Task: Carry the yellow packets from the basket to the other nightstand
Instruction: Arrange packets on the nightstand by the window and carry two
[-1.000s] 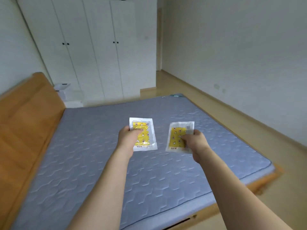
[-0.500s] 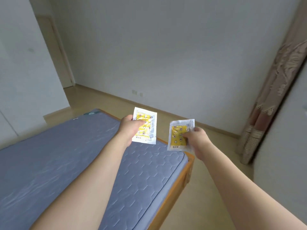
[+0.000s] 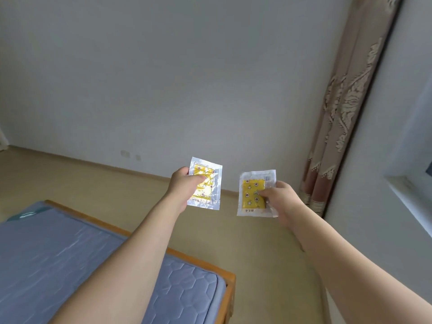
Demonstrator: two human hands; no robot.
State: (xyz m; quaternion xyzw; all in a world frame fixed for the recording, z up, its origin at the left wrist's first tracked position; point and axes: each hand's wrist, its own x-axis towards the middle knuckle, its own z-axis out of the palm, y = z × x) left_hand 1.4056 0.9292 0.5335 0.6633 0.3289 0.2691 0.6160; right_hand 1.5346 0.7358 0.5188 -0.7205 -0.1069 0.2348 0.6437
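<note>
Transit step under way: left hand pinches one yellow packet, right hand pinches the other packet, both held aloft beyond the bed corner. No nightstand in view; the next move likely calls for locating it and setting both down.

Both bare arms are stretched out forward, roughly side by side. The left hand has its thumb on the front and fingers curled behind a packet. The right hand pinches the other packet at the packet's right edge, thumb on top.
</note>
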